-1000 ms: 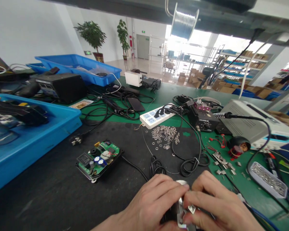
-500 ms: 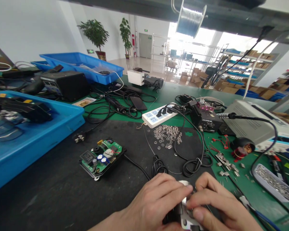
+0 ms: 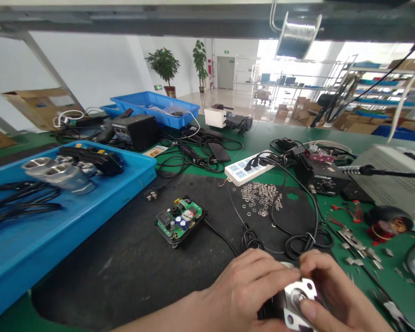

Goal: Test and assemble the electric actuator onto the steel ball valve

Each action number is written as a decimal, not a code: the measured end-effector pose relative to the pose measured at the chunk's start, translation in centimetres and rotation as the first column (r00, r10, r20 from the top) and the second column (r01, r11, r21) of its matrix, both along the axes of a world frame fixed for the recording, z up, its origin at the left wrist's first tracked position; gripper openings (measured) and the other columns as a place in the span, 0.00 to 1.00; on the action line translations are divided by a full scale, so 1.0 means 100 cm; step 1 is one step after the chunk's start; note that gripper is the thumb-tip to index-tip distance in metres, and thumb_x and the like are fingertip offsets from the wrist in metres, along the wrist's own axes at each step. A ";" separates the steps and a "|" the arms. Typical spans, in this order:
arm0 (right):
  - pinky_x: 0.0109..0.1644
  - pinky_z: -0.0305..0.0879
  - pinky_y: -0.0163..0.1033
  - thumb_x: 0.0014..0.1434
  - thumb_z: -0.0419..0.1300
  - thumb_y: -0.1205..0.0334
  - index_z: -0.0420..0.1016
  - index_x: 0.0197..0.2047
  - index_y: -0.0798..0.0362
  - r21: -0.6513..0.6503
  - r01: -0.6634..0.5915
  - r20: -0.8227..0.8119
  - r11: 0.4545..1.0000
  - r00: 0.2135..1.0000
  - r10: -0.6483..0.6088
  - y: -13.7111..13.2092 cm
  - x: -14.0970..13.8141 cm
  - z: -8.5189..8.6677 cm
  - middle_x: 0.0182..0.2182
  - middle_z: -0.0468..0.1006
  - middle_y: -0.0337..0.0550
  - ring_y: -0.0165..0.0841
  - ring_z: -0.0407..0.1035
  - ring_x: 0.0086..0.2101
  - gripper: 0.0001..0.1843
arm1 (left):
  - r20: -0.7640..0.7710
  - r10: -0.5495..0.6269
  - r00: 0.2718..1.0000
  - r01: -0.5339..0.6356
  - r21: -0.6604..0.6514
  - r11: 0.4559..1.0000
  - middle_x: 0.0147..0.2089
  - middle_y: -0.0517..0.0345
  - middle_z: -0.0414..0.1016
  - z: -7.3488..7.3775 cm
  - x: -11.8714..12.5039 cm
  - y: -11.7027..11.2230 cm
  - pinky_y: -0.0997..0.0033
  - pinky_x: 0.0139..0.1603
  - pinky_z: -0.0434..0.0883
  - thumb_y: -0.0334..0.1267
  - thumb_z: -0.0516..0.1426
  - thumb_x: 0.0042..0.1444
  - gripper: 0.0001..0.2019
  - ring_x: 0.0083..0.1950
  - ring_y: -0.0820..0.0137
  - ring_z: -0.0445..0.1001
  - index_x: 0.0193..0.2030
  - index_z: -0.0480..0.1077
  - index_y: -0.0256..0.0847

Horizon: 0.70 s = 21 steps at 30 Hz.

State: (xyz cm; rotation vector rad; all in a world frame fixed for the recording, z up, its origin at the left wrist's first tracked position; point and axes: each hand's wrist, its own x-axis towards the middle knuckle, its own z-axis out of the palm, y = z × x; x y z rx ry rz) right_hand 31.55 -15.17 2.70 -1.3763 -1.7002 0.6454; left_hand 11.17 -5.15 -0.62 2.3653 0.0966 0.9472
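Observation:
Both my hands meet at the bottom edge over a small motor (image 3: 293, 302) with a silver square flange and a black body. My left hand (image 3: 249, 288) wraps its fingers round the black body from the left. My right hand (image 3: 332, 295) grips the flange side, thumb pressed on the silver face near the centre hole. A thin black cable (image 3: 224, 237) runs from near my hands to a green circuit board (image 3: 180, 220) in a black frame on the dark mat.
A blue tray (image 3: 90, 203) at the left holds metal cylinders and black cables. A pile of small washers (image 3: 261, 199), a white power strip (image 3: 249, 167), a soldering station (image 3: 320, 177), loose metal clips (image 3: 358, 244) and tangled black cables lie ahead.
The view has swung left and back, showing more of the blue tray. The motor has turned in my hands, so its silver flange face now shows under my right thumb.

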 end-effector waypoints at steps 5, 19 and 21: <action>0.56 0.73 0.28 0.47 0.77 0.66 0.67 0.62 0.38 0.021 -0.092 0.153 0.996 0.984 0.088 -0.003 0.016 -0.009 0.52 0.80 0.37 0.36 0.79 0.52 0.42 | 0.011 0.007 1.000 -0.008 0.029 1.000 0.53 0.43 0.80 -0.004 0.000 0.001 0.61 0.57 0.75 0.57 0.57 0.66 0.31 0.53 0.61 0.79 0.66 0.61 0.36; 0.58 0.73 0.34 0.50 0.69 0.72 0.72 0.55 0.43 0.043 -0.037 0.345 0.998 0.938 0.020 -0.010 0.015 -0.019 0.57 0.73 0.44 0.37 0.74 0.56 0.30 | -0.234 0.936 0.261 -0.920 0.234 0.315 0.71 0.39 0.63 0.054 -0.125 0.026 0.43 0.70 0.64 0.63 0.65 0.53 0.52 0.71 0.46 0.64 0.75 0.48 0.40; 0.60 0.71 0.40 0.52 0.67 0.73 0.71 0.55 0.44 0.027 -0.030 0.316 0.999 0.949 0.020 -0.012 0.013 -0.022 0.58 0.72 0.46 0.39 0.71 0.58 0.28 | -0.426 0.877 0.224 -0.913 0.223 0.342 0.71 0.36 0.63 0.047 -0.136 0.035 0.42 0.68 0.65 0.67 0.64 0.50 0.58 0.71 0.42 0.64 0.77 0.43 0.39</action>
